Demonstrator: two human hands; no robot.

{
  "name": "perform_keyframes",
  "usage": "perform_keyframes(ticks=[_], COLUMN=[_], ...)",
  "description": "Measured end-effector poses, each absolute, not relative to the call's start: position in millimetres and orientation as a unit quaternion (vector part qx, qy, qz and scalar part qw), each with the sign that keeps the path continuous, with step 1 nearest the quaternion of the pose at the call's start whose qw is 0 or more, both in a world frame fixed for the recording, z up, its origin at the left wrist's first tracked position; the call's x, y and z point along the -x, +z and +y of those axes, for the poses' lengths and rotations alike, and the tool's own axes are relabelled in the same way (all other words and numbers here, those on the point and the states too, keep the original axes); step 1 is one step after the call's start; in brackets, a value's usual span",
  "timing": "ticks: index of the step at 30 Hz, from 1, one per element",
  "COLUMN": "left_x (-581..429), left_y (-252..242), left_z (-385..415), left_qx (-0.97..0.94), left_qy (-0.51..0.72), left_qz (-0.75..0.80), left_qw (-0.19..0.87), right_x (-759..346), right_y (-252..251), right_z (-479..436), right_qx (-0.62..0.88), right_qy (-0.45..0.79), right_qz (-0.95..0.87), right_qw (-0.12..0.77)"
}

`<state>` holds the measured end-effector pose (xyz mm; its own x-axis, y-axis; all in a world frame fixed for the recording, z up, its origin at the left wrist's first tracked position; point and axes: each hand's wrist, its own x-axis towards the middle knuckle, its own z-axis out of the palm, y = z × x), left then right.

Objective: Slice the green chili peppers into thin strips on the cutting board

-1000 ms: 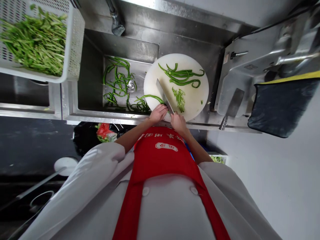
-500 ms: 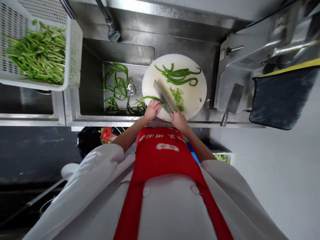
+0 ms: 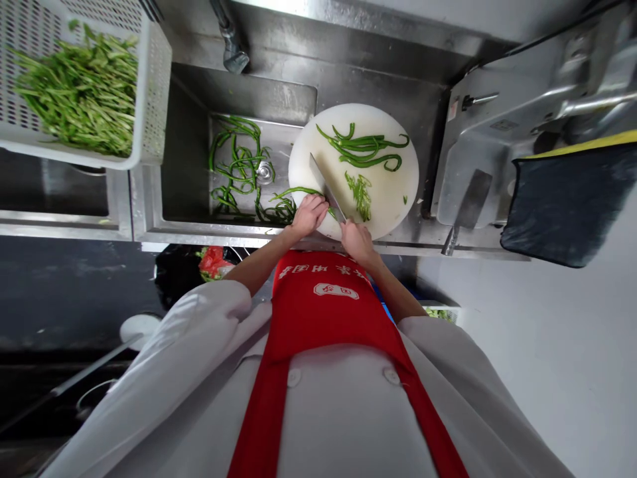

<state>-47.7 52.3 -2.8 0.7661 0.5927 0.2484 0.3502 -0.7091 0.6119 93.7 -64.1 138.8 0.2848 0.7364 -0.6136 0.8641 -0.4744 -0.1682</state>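
As far as I can see, the left hand (image 3: 311,214) curls over one pepper (image 3: 298,190), the right hand (image 3: 357,240) wraps round the knife (image 3: 327,188), just a small heap of slices (image 3: 358,190) lies cut beyond that grip, and whole peppers (image 3: 368,143) remain farther off and in the sink (image 3: 279,99) leftward.

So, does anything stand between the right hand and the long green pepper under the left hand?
Only the knife does, as far as can be seen: the right hand grips its handle, and its blade slants across the white board just beside the left hand on the pepper. Nothing else shows between them.
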Motion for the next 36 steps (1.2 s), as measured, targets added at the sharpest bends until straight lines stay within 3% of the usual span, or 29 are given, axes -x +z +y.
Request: perform_keyframes(ticks=[25, 36], left_x=[50, 26], left_y=[3, 4], left_z=[64, 37], left_qx=[-0.889, -0.890], left_qy=[0.206, 0.206], left_qz=[0.303, 0.283], left_qw=[0.274, 0.293], right_x=[-110, -125], right_y=[127, 144], right_z=[-54, -90], right_qx=[-0.782, -0.801], right_qy=[-0.328, -0.307], right_qz=[0.526, 0.504], right_qw=[0.065, 0.102])
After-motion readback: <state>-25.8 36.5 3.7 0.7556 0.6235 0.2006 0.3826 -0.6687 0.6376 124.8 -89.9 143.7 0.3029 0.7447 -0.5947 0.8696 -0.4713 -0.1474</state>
